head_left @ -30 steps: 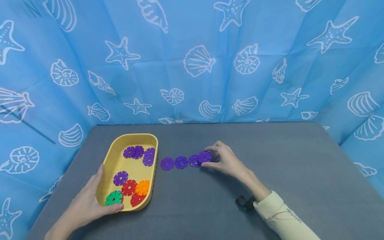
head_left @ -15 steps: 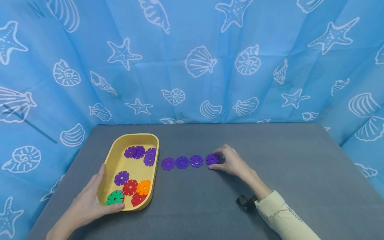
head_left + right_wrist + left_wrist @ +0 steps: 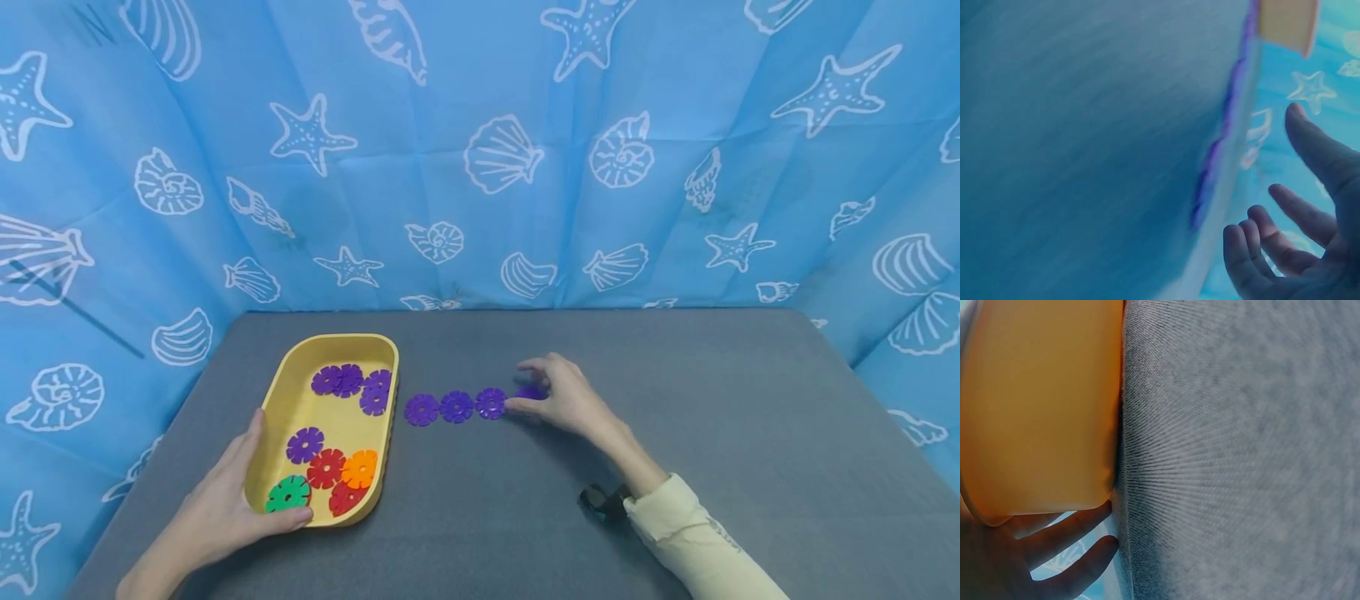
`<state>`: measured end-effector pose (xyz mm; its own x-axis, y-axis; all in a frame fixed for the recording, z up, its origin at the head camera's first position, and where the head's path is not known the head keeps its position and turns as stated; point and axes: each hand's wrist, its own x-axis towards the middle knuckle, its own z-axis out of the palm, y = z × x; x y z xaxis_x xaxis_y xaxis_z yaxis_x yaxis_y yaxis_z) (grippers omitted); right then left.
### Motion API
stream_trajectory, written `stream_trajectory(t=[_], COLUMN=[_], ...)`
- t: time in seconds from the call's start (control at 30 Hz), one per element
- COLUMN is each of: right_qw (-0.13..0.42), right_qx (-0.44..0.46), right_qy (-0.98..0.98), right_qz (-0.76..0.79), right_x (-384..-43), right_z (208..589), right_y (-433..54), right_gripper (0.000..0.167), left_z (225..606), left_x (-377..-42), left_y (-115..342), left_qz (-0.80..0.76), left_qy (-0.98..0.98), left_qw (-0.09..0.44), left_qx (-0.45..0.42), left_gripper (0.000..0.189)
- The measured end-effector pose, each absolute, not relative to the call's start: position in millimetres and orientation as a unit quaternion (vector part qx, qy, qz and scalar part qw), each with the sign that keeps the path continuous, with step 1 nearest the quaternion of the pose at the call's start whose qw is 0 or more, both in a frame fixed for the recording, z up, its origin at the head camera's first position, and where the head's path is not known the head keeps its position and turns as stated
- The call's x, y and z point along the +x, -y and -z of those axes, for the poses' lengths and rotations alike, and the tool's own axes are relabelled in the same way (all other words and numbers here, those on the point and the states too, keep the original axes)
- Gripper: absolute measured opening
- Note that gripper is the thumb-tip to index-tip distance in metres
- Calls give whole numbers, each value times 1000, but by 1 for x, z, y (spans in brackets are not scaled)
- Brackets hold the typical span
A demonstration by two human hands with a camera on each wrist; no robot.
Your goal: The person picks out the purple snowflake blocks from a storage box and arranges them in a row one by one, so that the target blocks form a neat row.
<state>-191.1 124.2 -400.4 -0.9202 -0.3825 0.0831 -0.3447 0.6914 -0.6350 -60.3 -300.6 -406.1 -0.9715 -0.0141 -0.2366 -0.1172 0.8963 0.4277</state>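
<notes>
My left hand holds the near left corner of a yellow tray, thumb over the front rim and fingers along the outer left side. The tray contains several notched purple discs, plus red, orange and green ones. To its right, three purple notched discs lie flat in a row. A fourth purple disc continues the row, partly hidden behind my right hand. In the right wrist view that hand's thumb and fingers are apart with nothing between them, above the edge-on purple row.
A grey cloth-covered table extends right and toward me. Blue curtain with white shell and starfish prints surrounds its back and sides. A black strap-like item is beside my right sleeve.
My right hand carried the fourth purple disc rightward off the third, set it down at the row's right end, let go and shifted slightly left. The left hand stayed on the tray.
</notes>
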Motion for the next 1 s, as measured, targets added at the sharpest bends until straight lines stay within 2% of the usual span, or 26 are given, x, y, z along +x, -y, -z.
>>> stream_trajectory(t=[0.17, 0.53, 0.77, 1.0], right_qw=[34, 101, 127, 148], right_qx=[-215, -258, -271, -194], right_qy=[-888, -820, -801, -797], right_qz=[406, 501, 519, 552], right_x=[-190, -176, -167, -160], right_z=[383, 346, 350, 366], right_y=[-96, 2, 57, 99], right_gripper=[58, 66, 68, 72], left_z=[405, 406, 408, 409], left_x=[-61, -59, -57, -56], left_y=[301, 301, 302, 300], left_qz=[-228, -224, -229, -226], left_qy=[-965, -967, -969, -970], left_qw=[122, 114, 96, 83], left_qx=[-35, -29, -19, -12], left_gripper=[141, 140, 140, 139])
